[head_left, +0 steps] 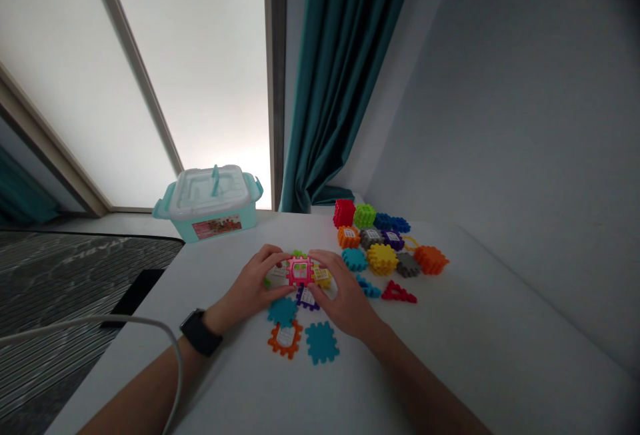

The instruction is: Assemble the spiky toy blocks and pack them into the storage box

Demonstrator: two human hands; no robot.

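My left hand and right hand were at the middle of the bench, each curled partway, with thumb and forefinger reaching in from either side. Between them they had hold of the pink window piece, my left at its left side and my right at its right.

Just beside it, on the right, a yellow piece showed partly behind my right fingers, and a bit of a green piece peeked out at its far edge. A purple piece was at its near edge, between my thumbs. Whether these were locked together, I couldn't tell.

Nearer to me lay a blue toothed piece, its edge against an orange frame piece, and a blue square to the right of that.

Beyond my right hand stood sorted stacks, among them a red stack, a yellow stack and an orange stack, with a red triangle on the near side. A lidded box sat at the far left, and I wore a dark watch on my left wrist.
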